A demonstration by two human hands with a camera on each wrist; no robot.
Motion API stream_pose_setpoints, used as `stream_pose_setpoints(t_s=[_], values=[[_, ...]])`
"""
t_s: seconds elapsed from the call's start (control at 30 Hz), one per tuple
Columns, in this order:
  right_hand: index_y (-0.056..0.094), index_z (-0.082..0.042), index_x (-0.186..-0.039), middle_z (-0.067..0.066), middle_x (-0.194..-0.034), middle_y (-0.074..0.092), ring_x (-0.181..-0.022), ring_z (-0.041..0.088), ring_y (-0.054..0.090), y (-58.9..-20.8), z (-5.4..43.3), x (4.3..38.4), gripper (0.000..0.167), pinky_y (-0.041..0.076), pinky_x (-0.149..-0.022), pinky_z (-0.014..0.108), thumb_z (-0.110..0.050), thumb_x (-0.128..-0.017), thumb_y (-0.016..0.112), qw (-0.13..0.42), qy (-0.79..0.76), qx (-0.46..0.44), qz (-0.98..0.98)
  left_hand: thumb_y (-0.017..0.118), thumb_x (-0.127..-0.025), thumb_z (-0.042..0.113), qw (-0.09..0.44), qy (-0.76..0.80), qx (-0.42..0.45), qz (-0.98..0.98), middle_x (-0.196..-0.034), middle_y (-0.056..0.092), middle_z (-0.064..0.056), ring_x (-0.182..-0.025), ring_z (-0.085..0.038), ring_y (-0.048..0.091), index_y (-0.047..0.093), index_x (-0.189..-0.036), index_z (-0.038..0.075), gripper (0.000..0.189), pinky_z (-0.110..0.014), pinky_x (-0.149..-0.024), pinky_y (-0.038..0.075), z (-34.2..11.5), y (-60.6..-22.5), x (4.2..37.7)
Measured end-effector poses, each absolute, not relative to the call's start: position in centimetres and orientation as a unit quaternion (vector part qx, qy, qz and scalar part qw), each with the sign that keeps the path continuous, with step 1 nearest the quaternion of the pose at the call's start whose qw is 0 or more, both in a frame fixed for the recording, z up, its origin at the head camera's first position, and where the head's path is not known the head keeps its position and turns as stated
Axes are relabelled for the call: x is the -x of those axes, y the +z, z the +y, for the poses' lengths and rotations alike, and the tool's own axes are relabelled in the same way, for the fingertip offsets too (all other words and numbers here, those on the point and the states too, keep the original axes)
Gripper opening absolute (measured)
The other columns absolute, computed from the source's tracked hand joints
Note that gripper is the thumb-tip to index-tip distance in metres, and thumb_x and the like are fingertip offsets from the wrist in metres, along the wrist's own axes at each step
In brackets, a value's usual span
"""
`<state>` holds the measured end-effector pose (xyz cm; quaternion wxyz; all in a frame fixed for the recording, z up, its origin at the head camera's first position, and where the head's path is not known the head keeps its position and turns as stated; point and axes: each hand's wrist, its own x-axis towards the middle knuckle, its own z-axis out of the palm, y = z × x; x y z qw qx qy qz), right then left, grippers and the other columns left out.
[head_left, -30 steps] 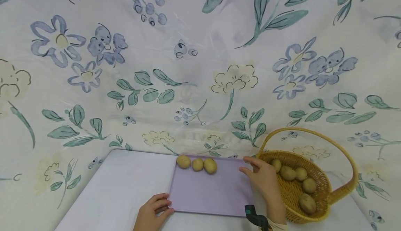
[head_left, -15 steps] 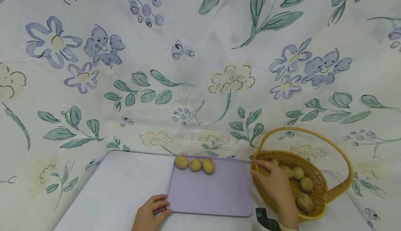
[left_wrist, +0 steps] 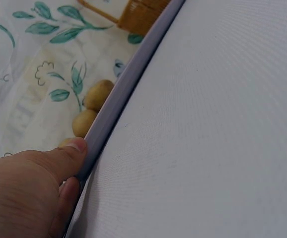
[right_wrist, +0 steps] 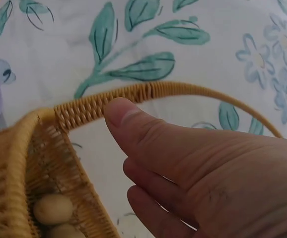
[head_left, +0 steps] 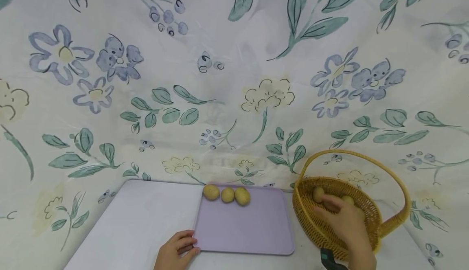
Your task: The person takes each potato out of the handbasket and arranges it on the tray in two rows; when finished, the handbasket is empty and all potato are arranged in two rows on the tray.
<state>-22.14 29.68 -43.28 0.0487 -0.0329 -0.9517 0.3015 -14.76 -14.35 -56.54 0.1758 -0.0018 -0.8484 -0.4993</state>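
Note:
Three potatoes (head_left: 227,195) lie in a row along the back left of a lilac tray (head_left: 249,229). My left hand (head_left: 176,249) holds the tray's front left corner, its thumb at the front edge and its fingers on the left side. In the left wrist view the thumb (left_wrist: 66,158) lies against the tray's rim. My right hand (head_left: 342,223) reaches over the wicker basket (head_left: 309,225), thumb and fingers apart with nothing between them. A potato (head_left: 318,194) in the basket shows just beyond its fingertips; other potatoes are partly hidden under the hand.
The basket's tall arched handle (head_left: 393,172) rises over its right side. A white table (head_left: 146,213) carries the tray and basket. Behind hangs a floral cloth (head_left: 220,139).
My right hand has moved rightward from the tray's right edge, past the basket's near rim, to over the potatoes inside. My left hand stays at the tray's corner.

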Motion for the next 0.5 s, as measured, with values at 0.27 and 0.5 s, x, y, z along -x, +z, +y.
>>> stream_pose_setpoints(t_s=[0.27,0.5], values=[[0.067,-0.011,-0.134,0.025,-0.129,0.068,-0.115,0.048,0.063,-43.3,31.9,21.6,0.071,0.058,-0.091,0.062,-0.062,-0.085,0.075,0.049,0.273,0.053,-0.959,0.09,-0.071,0.002,0.136,-0.511,-0.014,-0.848,-0.111,0.072,-0.008,-0.088,0.008,0.066,0.078,-0.084,0.007,0.019,-0.013,-0.076,0.064,-14.4,-56.4,14.7],[0.065,-0.005,-0.135,0.03,-0.135,0.062,-0.12,0.052,0.059,-43.5,33.6,21.2,0.072,0.055,-0.095,0.066,-0.06,-0.089,0.072,0.028,0.248,0.037,-0.968,0.09,-0.07,0.001,0.146,-0.512,-0.012,-0.846,-0.11,0.072,-0.008,-0.088,0.009,0.065,0.078,-0.084,0.007,0.019,-0.012,-0.076,0.064,-14.4,-56.4,14.6]])
